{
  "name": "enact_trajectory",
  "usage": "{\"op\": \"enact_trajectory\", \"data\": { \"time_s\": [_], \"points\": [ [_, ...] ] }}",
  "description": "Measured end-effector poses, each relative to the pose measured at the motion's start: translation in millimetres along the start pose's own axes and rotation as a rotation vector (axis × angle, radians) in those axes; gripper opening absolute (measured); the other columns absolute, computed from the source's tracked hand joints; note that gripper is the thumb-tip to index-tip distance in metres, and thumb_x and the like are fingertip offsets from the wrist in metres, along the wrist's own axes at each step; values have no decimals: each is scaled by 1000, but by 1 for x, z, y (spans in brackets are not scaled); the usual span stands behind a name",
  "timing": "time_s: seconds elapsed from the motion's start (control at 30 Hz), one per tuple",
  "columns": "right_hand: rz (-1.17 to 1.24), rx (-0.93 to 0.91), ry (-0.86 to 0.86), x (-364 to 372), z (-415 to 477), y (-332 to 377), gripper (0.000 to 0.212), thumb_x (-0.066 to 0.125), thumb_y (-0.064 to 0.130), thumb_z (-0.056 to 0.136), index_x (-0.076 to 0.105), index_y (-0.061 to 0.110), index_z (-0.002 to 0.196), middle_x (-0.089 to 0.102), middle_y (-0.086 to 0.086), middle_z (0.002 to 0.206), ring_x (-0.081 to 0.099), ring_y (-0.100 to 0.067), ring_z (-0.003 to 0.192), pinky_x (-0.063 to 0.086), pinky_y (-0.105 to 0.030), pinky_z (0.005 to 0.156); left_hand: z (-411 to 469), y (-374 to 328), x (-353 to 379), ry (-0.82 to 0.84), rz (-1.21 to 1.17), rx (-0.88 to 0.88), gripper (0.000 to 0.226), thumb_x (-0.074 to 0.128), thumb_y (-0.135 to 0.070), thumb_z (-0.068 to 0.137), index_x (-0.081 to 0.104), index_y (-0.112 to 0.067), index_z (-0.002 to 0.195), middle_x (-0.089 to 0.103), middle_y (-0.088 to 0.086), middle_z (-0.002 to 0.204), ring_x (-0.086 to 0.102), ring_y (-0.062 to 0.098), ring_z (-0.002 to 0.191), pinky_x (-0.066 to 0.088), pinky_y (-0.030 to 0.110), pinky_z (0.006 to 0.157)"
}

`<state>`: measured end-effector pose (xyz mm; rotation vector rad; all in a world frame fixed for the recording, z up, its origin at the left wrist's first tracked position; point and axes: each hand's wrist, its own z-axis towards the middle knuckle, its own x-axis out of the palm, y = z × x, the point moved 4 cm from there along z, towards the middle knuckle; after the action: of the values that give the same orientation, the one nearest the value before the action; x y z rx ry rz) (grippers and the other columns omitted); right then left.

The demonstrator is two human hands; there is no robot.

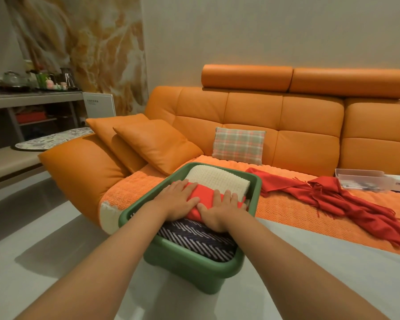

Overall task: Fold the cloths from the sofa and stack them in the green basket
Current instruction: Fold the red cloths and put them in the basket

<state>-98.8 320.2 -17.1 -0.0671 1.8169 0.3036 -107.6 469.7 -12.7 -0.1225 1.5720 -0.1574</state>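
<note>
Head view, looking down along two bare forearms to a green basket [252, 199] at the centre of the frame, set against the front of an orange sofa [310, 116]. Both hands lie palm down on a folded red cloth [206, 192] in the middle of the basket. The left hand [179, 199] is on its left end and the right hand [219, 210] on its right end. Their fingers are laid close together and press rather than pinch, and the thumbs nearly meet at the cloth's near edge. Behind it in the basket sits a folded cream knitted cloth [217, 181], and nearer the camera a navy cloth with white stripes [194, 239]. Right of centre, a long red fringed scarf [333, 199] lies unfolded and rumpled across the sofa seat, apparently the piece left to fold. It looks light, soft and limp, likely to sag and slip out of shape. It is probably best taken by the two corners of one short end and lifted clear before folding. The seat's woven orange cover [286, 213] offers flat room around it. The scarf's lower end reaches toward the cover's front edge, and a clear plastic box [363, 179] sits near its upper part. Inside the basket, little spare room shows.
</note>
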Motion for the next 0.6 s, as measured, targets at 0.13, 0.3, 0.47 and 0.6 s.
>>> {"op": "enact_trajectory", "data": {
  "time_s": [0.13,0.3,0.47,0.6],
  "points": [
    [26,0,37,1,3,-2,84,14,71,95,-10,22,159,-15,-13,165,-14,-35,151,-7,-61,119,3,-3,2,13,-4,-10,61,28,-53,102,11,-31,157,9,2,165,6,22,152,7,43,123],
    [76,-93,-119,-17,-1,-7,84,20,72,92,21,18,157,22,-14,161,16,-35,149,5,-62,117,-3,-9,-8,-47,38,-32,59,25,-48,103,13,-29,158,13,4,165,11,22,151,7,42,123],
    [392,-299,-350,-63,-11,-44,64,38,55,98,47,15,146,46,-8,151,41,-26,139,30,-45,116,-4,-55,-39,-287,-56,25,59,36,-44,101,28,-21,155,31,2,159,29,21,146,23,39,118],
    [455,-271,-463,-87,-20,-115,45,37,45,100,61,19,129,59,-7,132,51,-25,126,40,-37,102,-2,-129,-62,-433,-196,159,43,43,-37,101,47,-27,143,50,-3,147,43,21,134,31,39,109]
  ]
}}
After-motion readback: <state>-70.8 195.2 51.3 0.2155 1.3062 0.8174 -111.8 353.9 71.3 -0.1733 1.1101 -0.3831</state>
